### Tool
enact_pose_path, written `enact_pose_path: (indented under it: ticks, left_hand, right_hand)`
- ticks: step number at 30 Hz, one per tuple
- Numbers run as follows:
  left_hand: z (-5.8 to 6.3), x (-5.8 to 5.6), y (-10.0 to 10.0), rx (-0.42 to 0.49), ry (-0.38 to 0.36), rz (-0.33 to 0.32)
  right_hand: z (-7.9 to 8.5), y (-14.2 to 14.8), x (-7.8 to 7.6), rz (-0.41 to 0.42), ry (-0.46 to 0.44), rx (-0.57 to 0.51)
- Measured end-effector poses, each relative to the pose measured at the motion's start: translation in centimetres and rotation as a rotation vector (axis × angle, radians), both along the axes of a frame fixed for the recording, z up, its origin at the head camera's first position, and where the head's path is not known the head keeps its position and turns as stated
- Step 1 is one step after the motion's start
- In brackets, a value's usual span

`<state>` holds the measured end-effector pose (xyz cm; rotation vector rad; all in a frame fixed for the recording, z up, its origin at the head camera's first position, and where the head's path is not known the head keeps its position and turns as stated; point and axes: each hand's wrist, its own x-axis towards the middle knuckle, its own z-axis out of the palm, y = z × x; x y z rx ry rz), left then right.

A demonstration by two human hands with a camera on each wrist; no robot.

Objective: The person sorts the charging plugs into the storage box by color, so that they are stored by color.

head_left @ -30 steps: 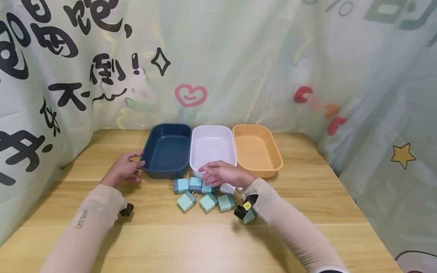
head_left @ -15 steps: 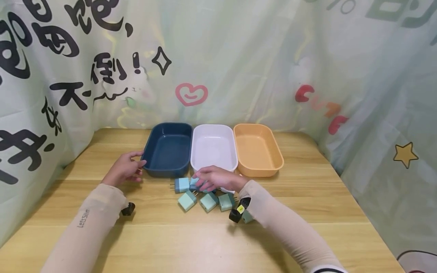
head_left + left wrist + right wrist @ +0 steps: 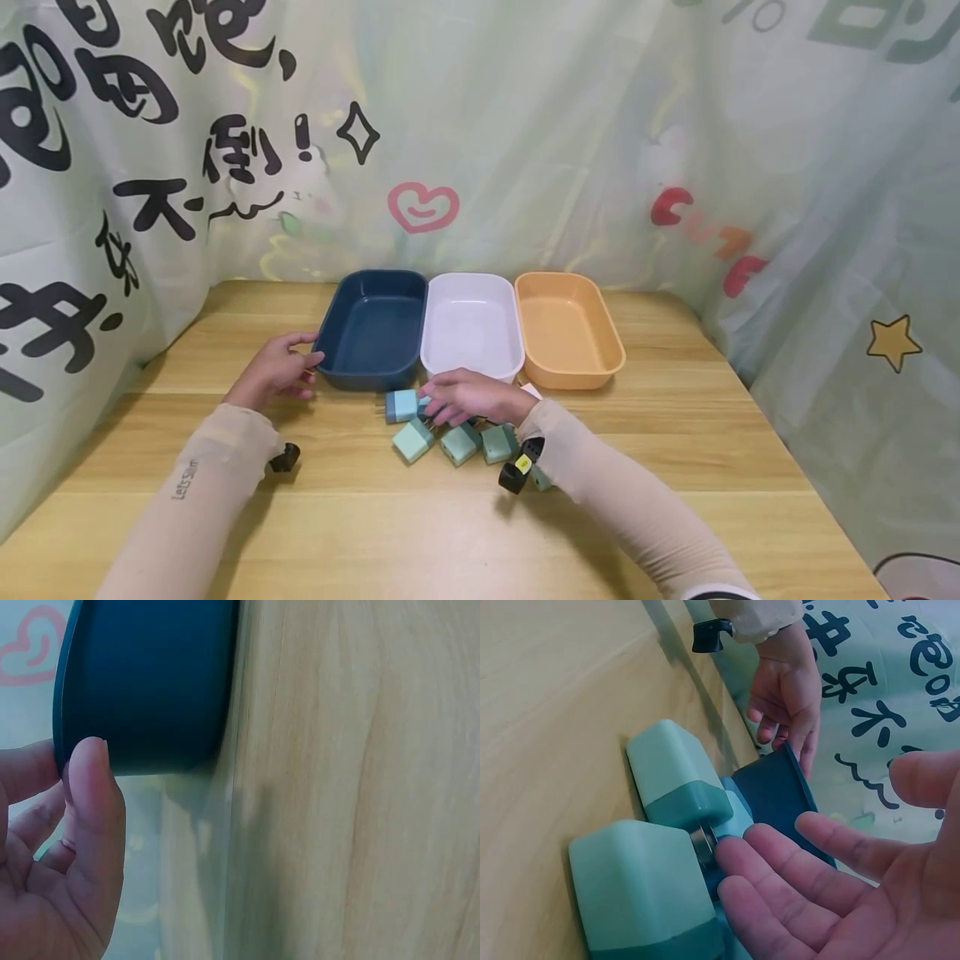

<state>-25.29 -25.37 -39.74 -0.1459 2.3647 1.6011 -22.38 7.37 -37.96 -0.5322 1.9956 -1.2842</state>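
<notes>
My left hand pinches the near left corner of the dark blue tray; in the left wrist view its thumb lies on the tray's outer wall, close under the rim. My right hand, fingers loosely extended and holding nothing, hovers over a group of plug chargers in front of the trays. A blue charger shows left of it, others being partly covered by the hand. Nearer me sit mint-green chargers, among them a left one and a middle one. Right fingertips come close beside the prongs of a green charger.
A white tray and an orange tray stand right of the blue one in a row. Another green charger is partly behind the right wrist's camera. A printed curtain hangs behind the wooden table.
My right hand has moved left across the chargers, covering more of the blue ones. The left hand keeps its place at the blue tray's rim. The head view has shifted slightly.
</notes>
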Motion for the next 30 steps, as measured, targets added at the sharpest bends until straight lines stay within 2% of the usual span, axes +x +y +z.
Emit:
enact_pose_path:
  ticks: [6,13,23,30]
  left_hand:
    - [-0.2,0.0,0.2,0.033,-0.004,-0.002]
    - [-0.5,0.3,0.7,0.044,0.027,0.037]
    - [-0.3,0.5,0.5,0.084,0.033,0.075]
    - [0.0,0.7,0.2,0.085,0.019,0.057]
  right_hand:
    - [-0.5,-0.4,0.0,0.007,0.029,0.048]
    - [-0.8,-0.8,0.1,0.019,0.061,0.089]
    - [-0.7,-1.3,0.0,0.04,0.051,0.099]
    - [-1.1,-2.0,-0.2,0.03,0.06,0.144]
